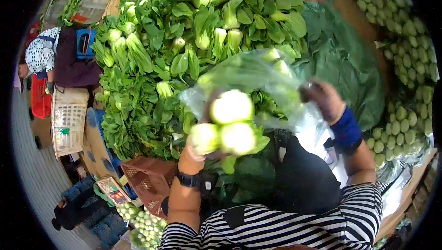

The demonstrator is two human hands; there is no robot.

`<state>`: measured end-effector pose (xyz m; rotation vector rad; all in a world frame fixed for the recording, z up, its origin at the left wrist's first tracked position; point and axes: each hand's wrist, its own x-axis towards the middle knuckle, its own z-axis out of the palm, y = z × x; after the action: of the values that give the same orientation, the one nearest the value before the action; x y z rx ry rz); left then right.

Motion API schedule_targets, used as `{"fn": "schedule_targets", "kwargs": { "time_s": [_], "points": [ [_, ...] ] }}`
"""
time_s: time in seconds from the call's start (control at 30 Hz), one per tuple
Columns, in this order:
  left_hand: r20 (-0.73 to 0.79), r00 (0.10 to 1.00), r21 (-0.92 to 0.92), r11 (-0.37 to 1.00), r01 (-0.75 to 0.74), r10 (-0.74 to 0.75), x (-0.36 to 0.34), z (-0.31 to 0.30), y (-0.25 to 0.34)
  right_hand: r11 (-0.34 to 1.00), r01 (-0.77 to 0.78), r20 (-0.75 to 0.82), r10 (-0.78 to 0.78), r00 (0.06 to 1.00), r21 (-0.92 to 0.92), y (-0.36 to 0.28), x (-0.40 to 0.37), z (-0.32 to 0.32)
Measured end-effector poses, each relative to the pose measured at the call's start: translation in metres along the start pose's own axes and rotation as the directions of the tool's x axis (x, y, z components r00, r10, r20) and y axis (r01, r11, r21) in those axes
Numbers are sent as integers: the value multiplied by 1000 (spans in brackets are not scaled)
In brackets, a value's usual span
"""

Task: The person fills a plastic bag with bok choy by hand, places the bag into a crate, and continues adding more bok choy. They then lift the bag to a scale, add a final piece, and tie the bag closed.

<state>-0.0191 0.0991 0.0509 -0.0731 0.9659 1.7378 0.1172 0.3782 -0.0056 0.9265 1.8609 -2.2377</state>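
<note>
My left hand (196, 151) is closed around several heads of bok choy (235, 132), their pale cut bases facing up at me. Most of its fingers are hidden behind the stems. To the right, my right hand (325, 102), in a dark glove with a blue wrist cover, grips the edge of a clear plastic bag (246, 80). The bag stretches between the two hands, just beyond the held heads. Behind it spreads a big heap of loose bok choy (138, 121).
A green plastic sheet (343, 52) lies right of the heap. Bagged bok choy (407, 61) is stacked along the right edge. A brown crate (149, 178) stands at lower left, with a white crate (69, 121) farther left. One person (71, 57) sits at left; another (76, 208) is lower down.
</note>
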Motion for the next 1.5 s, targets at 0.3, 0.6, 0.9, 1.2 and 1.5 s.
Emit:
{"fn": "schedule_targets", "kwargs": {
  "time_s": [0.3, 0.6, 0.9, 1.2, 1.5],
  "points": [
    [-73, 897, 947, -313, -75, -437, 113, 30, 5, 958, 105, -31, -100, 994, 266, -15, 10, -23],
    [-14, 988, 973, -225, 50, 156, 165, 8, -151, 840, 49, 38, -82, 996, 540, -1, 25, -29],
    [25, 971, 623, 756, -202, 238, 170, 6, -154, 915, 11, -81, 24, 996, 404, -8, 11, -16],
    [92, 995, 669, -742, -33, 39, 117, 24, -78, 958, 148, -295, -71, 953, 246, 21, 24, -36],
    [-237, 902, 582, -796, -166, -361, 25, -11, -34, 723, 494, 617, -120, 778, -482, -9, 20, 46]
  ]
}}
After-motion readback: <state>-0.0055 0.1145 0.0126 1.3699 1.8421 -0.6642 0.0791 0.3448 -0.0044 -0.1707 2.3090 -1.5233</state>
